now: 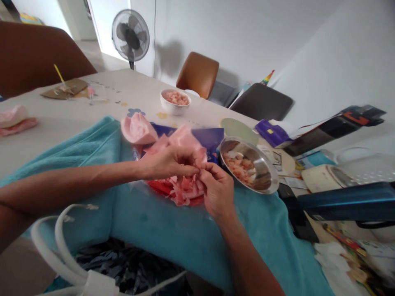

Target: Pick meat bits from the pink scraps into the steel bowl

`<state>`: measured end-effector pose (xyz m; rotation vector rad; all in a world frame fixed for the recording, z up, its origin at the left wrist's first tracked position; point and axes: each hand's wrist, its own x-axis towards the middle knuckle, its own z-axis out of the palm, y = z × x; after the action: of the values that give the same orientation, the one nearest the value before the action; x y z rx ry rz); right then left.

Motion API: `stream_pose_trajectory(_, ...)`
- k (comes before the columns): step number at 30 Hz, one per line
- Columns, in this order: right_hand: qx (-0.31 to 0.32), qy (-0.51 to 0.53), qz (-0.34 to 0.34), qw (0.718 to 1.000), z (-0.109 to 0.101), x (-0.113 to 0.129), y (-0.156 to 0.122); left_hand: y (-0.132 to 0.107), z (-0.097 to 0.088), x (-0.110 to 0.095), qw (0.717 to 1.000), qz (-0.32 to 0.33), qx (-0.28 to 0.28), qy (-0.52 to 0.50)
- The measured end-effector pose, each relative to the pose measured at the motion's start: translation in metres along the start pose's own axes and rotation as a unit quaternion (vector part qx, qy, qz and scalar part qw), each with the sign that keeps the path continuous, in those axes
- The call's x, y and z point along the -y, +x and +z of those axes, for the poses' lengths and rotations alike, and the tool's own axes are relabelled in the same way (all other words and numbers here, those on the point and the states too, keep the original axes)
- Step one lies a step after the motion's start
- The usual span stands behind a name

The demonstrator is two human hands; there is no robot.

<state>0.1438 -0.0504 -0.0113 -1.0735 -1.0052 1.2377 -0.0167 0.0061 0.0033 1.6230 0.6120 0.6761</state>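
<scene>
My left hand and my right hand meet over a heap of pink pieces, fingertips pinched together. What lies between the fingers is too small and covered to make out. Beneath and in front of them spread thin, crinkled pink scraps on something red. Behind the hands are larger smooth pink pieces, cupped like petals, on a dark blue sheet. Close to my right hand, a tilted steel bowl holds small pinkish-orange bits. A teal towel lies under it all.
Further back stands a white bowl of similar bits. More pink pieces lie at the left. White tubes rise in the near left. Boxes and a purple packet crowd the right side; a fan stands behind the table.
</scene>
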Motion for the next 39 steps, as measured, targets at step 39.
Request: stream_pose_trajectory(39,-0.026,-0.101,-0.105,0.989,-0.006,-0.006,0.002,0.005,-0.002,-0.005,0.926,-0.190,0.031,-0.325)
